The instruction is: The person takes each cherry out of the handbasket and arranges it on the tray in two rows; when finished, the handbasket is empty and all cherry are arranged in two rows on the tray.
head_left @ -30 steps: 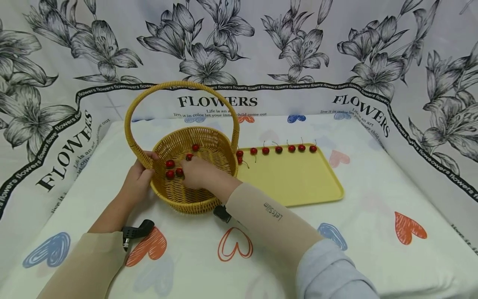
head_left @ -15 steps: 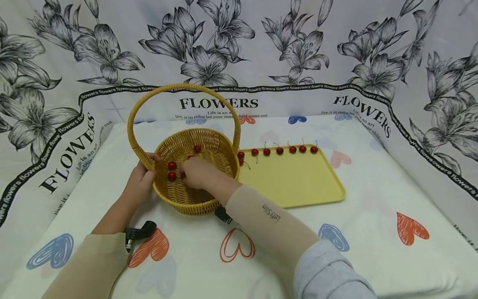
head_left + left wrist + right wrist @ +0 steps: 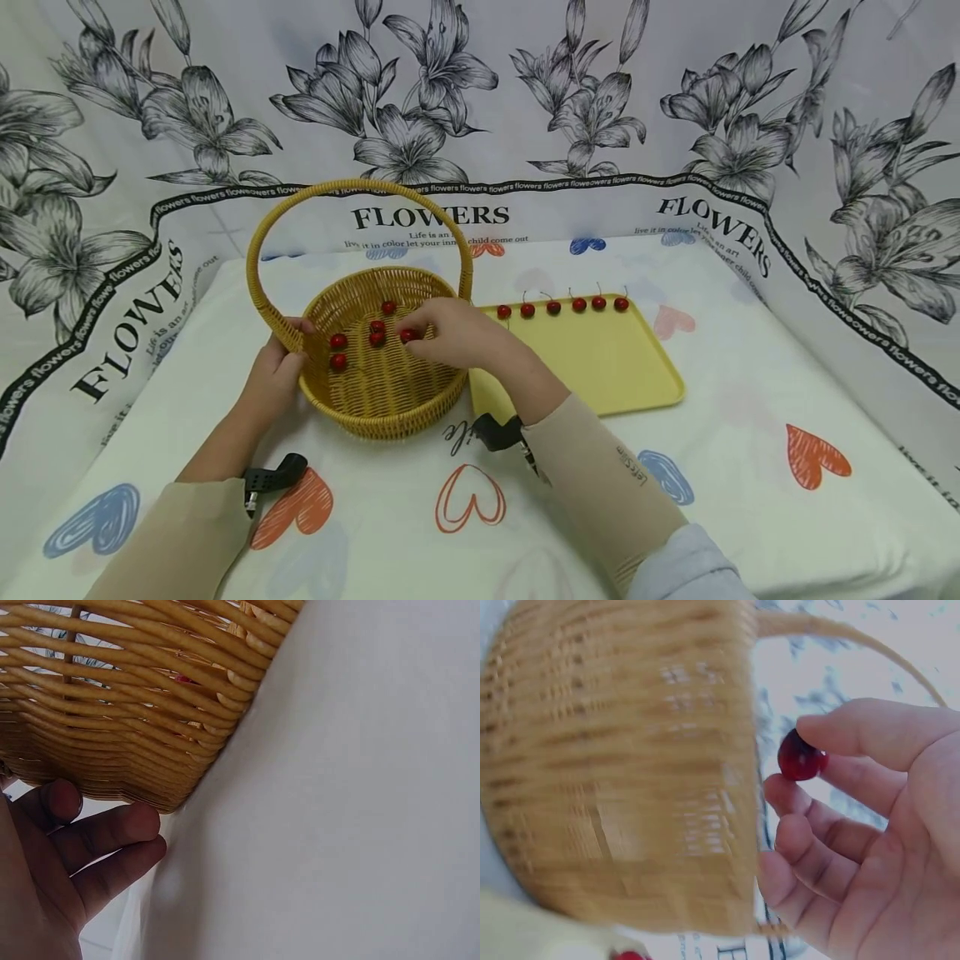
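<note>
A yellow wicker basket (image 3: 397, 421) with a tall arched handle (image 3: 360, 187) stands on the table, several red cherries (image 3: 377, 339) lying on its floor. My left hand (image 3: 270, 379) grips the basket's left side at the foot of the handle, its thumb inward. In the left wrist view, fingers (image 3: 112, 832) show just beside the woven wall (image 3: 150, 712). Over the basket's right side, my right hand (image 3: 468, 335) pinches a dark red cherry (image 3: 801, 757) between thumb and fingers. The other fingers are bent loosely, near the basket rim in the right wrist view.
A flat yellow tray (image 3: 577, 362) lies right behind the basket's right side. Along its back edge runs a row of stemmed cherries (image 3: 553, 307). The white cloth (image 3: 570, 483) with printed hearts covers the table, and a flower-print curtain (image 3: 600, 100) hangs behind.
My right hand has risen from the basket's floor and moved right, with a cherry pinched in its fingers. My left hand keeps its grip on the basket.
</note>
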Motion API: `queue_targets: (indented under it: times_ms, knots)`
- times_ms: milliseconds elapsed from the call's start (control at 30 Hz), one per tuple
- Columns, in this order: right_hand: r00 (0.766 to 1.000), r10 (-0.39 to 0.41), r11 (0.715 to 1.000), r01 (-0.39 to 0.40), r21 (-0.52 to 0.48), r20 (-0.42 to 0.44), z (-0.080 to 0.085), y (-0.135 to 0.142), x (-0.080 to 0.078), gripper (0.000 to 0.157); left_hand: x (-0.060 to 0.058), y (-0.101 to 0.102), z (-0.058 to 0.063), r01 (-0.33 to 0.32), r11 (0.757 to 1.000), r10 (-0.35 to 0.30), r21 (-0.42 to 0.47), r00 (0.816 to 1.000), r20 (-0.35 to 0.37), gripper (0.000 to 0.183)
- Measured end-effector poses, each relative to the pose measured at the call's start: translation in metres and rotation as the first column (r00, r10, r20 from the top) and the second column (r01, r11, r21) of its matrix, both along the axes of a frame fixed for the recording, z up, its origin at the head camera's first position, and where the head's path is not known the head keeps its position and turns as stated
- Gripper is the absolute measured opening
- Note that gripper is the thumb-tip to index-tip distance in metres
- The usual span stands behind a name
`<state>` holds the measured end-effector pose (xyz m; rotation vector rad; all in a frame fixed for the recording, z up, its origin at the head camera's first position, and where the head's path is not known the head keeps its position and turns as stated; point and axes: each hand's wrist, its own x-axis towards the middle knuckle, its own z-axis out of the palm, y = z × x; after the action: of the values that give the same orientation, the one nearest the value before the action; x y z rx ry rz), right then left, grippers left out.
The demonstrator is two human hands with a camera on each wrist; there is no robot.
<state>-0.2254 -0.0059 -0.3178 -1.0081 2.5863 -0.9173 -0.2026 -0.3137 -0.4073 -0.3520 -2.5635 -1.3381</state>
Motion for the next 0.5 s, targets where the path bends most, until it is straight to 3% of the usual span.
queue_targets:
  times_ms: [233, 500]
  knots:
    - [0.99, -0.041, 0.991, 0.058, -0.124, 0.134, 0.005, 0.044, -0.002, 0.034, 0.003, -0.002, -0.002, 0.005, 1.0, -0.005, 0.012, 1.0, -0.012, 0.037]
    - [0.971, -0.151, 0.984, 0.166, -0.065, 0.184, 0.004, 0.087, -0.017, 0.033, 0.001, 0.0, -0.004, 0.011, 1.0, -0.012, -0.002, 0.999, -0.04, 0.035]
